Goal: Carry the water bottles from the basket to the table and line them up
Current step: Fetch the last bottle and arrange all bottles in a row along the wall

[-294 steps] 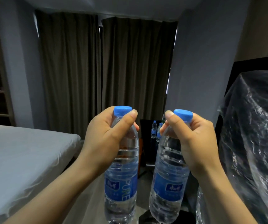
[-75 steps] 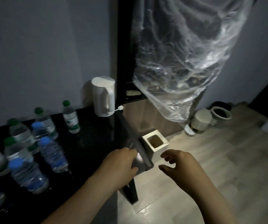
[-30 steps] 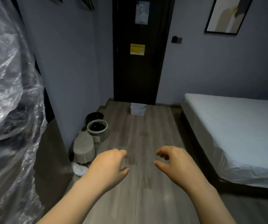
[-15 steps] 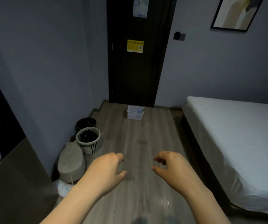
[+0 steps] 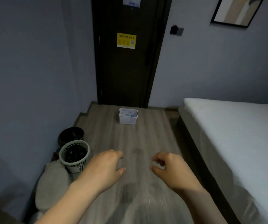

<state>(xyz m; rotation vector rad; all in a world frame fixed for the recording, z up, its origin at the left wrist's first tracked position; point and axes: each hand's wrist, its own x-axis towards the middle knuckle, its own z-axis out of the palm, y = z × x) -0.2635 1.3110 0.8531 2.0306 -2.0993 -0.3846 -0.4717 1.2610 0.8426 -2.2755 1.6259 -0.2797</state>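
Far ahead, a white perforated plastic basket is showing just a blue speck; left hand and right hand are hovering half-curled, empty

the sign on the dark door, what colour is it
Yellow, with dark print. The sign shows on the door in the head view.

Hotel-style bedroom: bed, dark door with Wi-Fi sticker, waste bins.
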